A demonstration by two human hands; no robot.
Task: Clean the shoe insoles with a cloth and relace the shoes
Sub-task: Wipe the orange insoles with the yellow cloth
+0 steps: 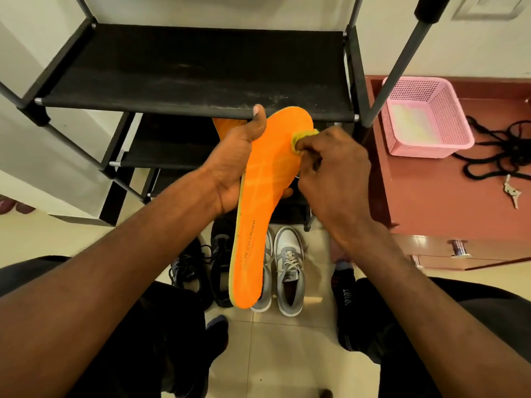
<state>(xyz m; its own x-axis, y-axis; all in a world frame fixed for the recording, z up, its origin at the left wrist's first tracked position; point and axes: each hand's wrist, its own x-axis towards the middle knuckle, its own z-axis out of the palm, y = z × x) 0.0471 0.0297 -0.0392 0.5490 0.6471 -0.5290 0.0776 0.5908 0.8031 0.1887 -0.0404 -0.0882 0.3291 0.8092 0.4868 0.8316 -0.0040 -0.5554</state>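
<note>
While the left hand (230,165) grips an orange insole (258,202) from its left edge, thumb lying up along the insole's upper face and fingertips showing past its right edge, the right hand (333,168) pinches a small yellow-green cloth (300,137) in curled fingers and presses it against the insole's toe end. The insole is held in the air in front of a black shoe rack (198,73), toe end up and away from the person, heel end down toward the camera, with dark printed lettering near the heel. A second orange insole (227,124) shows partly behind the left thumb, on a lower shelf of the rack.

On the tiled floor (287,354) below the hands stand a pair of grey-and-white sneakers (288,271), laced, the left one half hidden by the held insole; just to their left lie black shoes (201,265) with loose laces. The person's feet, in dark socks, rest on either side.

To the right, a reddish-brown cabinet (431,196) carries a pink plastic basket (425,116); near it lie tangled black laces (505,150) and a small pale object (511,193) whose kind cannot be told.
</note>
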